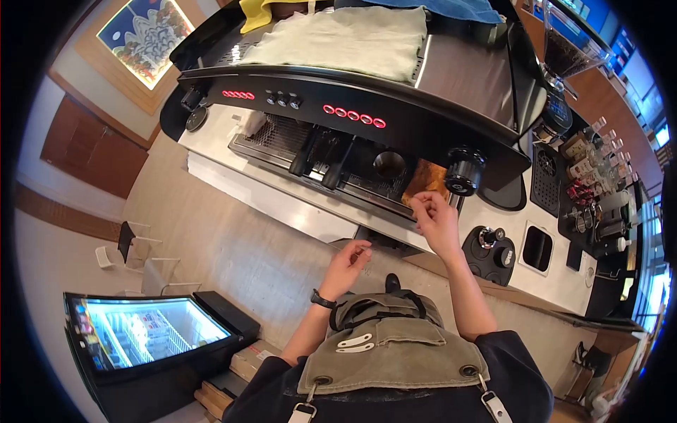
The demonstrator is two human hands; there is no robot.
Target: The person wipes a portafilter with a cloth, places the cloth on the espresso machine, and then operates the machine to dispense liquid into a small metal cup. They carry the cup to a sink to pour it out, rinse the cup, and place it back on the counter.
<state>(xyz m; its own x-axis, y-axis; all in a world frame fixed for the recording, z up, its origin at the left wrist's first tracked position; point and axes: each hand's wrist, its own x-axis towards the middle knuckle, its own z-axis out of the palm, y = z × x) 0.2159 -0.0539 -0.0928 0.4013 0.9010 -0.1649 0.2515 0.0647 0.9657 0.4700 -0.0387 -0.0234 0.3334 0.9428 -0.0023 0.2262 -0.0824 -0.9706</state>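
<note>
My right hand (434, 221) is at the right end of the espresso machine's drip tray (360, 190). Its thumb and fingers are pinched at the lower edge of an orange-brown cloth (430, 176). My left hand (345, 266) hangs in front of my apron, fingers loosely bent and apart, holding nothing. On the tray, left of the cloth, stands a dark round cup (388, 166). Two black portafilter handles (303, 156) point toward me from the machine (437, 106). The steam knob (465, 171) sits just above and right of my right hand.
A pale cloth (338, 39) lies on the machine's top beside yellow and blue cloths. To the right are a tamper on a black mat (488, 257), a counter inset (537, 247), a grinder (564, 63) and several bottles (592, 162). A lit display fridge (151, 331) stands lower left.
</note>
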